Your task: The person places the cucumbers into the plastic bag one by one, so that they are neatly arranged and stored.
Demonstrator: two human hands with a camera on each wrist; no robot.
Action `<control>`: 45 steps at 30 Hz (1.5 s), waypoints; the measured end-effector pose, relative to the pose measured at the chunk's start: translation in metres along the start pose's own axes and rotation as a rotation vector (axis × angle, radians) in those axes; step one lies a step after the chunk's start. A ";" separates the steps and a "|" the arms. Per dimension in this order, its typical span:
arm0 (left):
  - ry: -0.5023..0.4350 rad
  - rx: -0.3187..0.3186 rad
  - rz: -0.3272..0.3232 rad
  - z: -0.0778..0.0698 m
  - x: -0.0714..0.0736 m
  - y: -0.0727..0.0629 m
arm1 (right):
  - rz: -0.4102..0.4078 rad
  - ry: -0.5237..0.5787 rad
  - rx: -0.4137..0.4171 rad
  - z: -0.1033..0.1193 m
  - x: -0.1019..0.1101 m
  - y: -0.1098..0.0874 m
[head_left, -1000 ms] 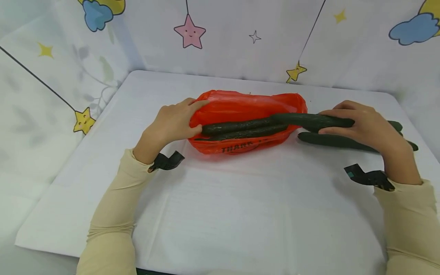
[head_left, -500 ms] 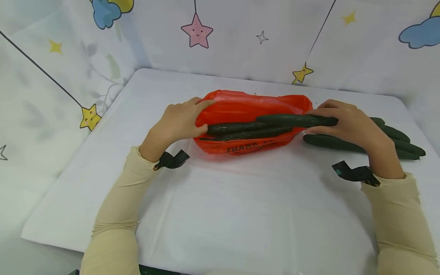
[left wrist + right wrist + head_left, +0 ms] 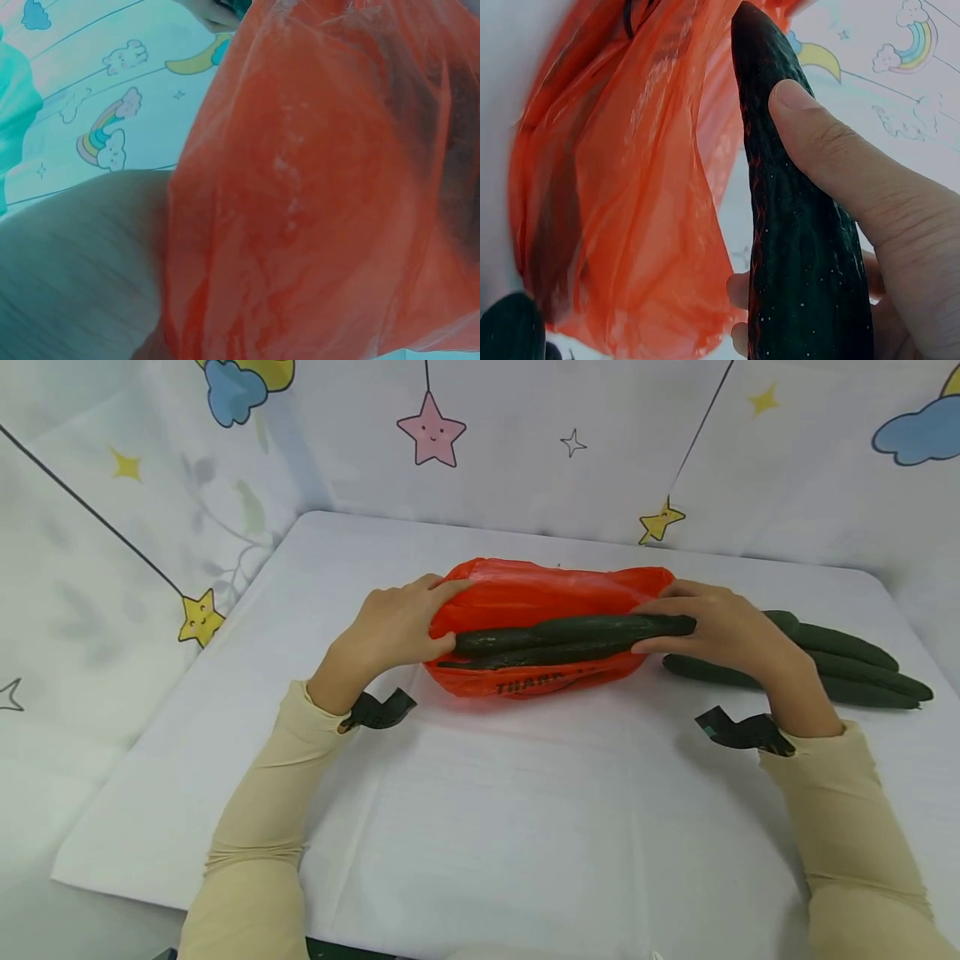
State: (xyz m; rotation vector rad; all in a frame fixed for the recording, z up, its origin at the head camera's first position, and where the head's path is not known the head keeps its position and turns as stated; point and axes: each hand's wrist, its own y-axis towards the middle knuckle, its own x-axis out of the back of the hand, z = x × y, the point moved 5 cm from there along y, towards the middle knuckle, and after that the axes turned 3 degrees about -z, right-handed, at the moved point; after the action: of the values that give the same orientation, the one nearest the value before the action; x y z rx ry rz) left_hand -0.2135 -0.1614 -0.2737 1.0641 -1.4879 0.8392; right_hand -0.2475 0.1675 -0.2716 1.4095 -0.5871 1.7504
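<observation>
A red plastic bag (image 3: 540,685) with dark lettering lies on its side on the white table, its mouth spread toward me. Inside it lie dark green cucumbers (image 3: 510,657). At the bag's left end my left hand (image 3: 390,622) grips the plastic, thumb near the cucumber ends; in the left wrist view the bag (image 3: 292,195) covers most of the picture. My right hand (image 3: 701,618) pinches the right end of another cucumber (image 3: 592,628), which lies largely within the bag. The right wrist view shows thumb and fingers on either side of this cucumber (image 3: 802,247).
To the right of the bag, several more cucumbers (image 3: 862,672) lie side by side on the table (image 3: 510,827), partly behind my right forearm. A white cloth backdrop (image 3: 517,468) with cartoon stars and clouds rises along the far table edge.
My right hand has moved left, sliding its cucumber further into the bag over the others. The cucumbers on the right have become less covered. My left hand has kept its grip on the bag.
</observation>
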 end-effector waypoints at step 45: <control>0.037 -0.009 -0.007 -0.006 0.001 -0.002 | -0.102 0.071 0.479 0.076 -0.044 0.066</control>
State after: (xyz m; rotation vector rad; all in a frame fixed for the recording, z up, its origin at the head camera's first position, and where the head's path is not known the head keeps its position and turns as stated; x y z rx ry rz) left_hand -0.2098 -0.1571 -0.2715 1.0415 -1.4549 0.8424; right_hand -0.2535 0.0591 -0.2847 1.6523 -0.0500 1.9266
